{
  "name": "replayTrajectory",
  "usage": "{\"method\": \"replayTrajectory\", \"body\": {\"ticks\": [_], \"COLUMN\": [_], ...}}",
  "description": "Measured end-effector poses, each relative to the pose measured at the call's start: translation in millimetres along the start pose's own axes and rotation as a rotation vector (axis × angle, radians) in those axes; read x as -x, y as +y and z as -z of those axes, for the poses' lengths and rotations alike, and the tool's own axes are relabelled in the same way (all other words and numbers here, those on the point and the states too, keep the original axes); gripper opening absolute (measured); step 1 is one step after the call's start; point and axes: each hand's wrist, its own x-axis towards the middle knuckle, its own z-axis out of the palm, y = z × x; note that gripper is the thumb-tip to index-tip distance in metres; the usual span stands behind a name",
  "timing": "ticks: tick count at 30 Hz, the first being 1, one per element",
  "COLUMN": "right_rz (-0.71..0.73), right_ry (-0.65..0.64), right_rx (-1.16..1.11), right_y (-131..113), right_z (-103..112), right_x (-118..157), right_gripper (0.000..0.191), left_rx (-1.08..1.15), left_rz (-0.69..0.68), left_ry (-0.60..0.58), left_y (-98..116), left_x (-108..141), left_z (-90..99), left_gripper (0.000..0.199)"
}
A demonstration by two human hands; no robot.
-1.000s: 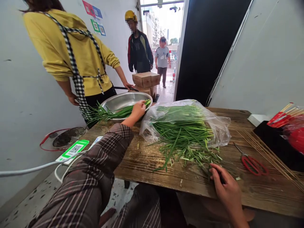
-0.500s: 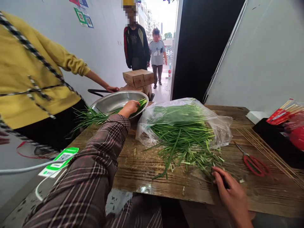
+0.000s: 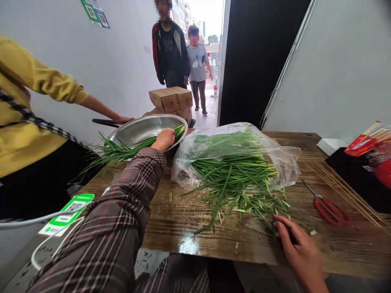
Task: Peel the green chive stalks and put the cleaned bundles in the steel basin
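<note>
My left hand [image 3: 165, 139] is closed around a bunch of green chives [image 3: 131, 149], inside a shallow steel basin [image 3: 143, 127]; the long leaf ends hang over its left rim. Low on the right, my right hand [image 3: 295, 240] rests at the table with curled fingers, beside loose trimmings [image 3: 259, 204]. Whatever lies in those fingers is hidden. Between my hands a larger heap of chives [image 3: 235, 162] spills out of a clear plastic bag [image 3: 285, 162]. Red-handled scissors [image 3: 331, 209] lie right of my right hand.
A co-worker in yellow [image 3: 42, 73] reaches toward the basin's far side. Cardboard boxes [image 3: 171, 99] are stacked behind it, with two people by the doorway. On the wooden table [image 3: 183, 211] are thin skewers [image 3: 345, 191] and a black box [image 3: 354, 175]. A white cable [image 3: 36, 221] crosses the left.
The co-worker in yellow has shifted left, and the basin has moved slightly left with my left hand still in it. My right hand stays nearly in place. The people at the doorway have stepped closer.
</note>
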Motion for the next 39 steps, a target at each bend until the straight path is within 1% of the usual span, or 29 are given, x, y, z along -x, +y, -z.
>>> {"method": "replayTrajectory", "body": {"ticks": [4, 8, 10, 13, 17, 18, 21, 22, 26, 29, 32, 36, 39], "right_rz": [-0.039, -0.034, -0.021, -0.005, 0.026, 0.031, 0.045, 0.051, 0.064, 0.063, 0.062, 0.044, 0.061], "right_ry": [-0.012, -0.011, -0.015, -0.015, -0.005, -0.002, 0.009, 0.018, 0.039, 0.050, 0.062, 0.085, 0.095], "right_rx": [-0.028, -0.042, -0.037, -0.028, -0.030, -0.029, -0.035, -0.046, -0.102, -0.128, -0.156, -0.163, -0.145], "right_y": [-2, -1, 0, 1, 2, 1, -2, -4, -9, -12, -17, -23, -27], "right_z": [0, 0, 0, -1, -1, -1, 0, 0, 1, 0, -1, 1, 2], "right_x": [-1, -1, -1, -1, -1, -1, -2, -3, -5, -6, -7, -10, -12], "right_gripper": [0.043, 0.042, 0.042, 0.042, 0.043, 0.043, 0.041, 0.041, 0.036, 0.034, 0.032, 0.030, 0.028], "left_rx": [0.160, 0.402, 0.542, 0.733, 0.907, 0.957, 1.159, 1.190, 1.134, 1.143, 1.149, 0.979, 0.787], "left_rz": [0.099, 0.175, 0.173, 0.132, 0.068, 0.050, -0.034, -0.064, -0.198, -0.284, -0.355, -0.522, -0.690], "left_ry": [0.030, 0.057, 0.056, 0.031, -0.034, -0.071, -0.246, -0.279, -0.351, -0.345, -0.268, -0.122, -0.109], "left_y": [-5, -8, -6, 3, 24, 31, 57, 67, 108, 136, 161, 184, 192], "left_x": [-3, 2, 7, 17, 33, 38, 59, 67, 99, 122, 143, 171, 193], "left_z": [4.2, 13.0, 19.1, 31.6, 52.1, 57.0, 69.3, 72.3, 78.1, 73.6, 61.1, 34.2, 7.3], "left_gripper": [0.014, 0.014, 0.013, 0.013, 0.015, 0.016, 0.017, 0.017, 0.025, 0.032, 0.035, 0.033, 0.024]}}
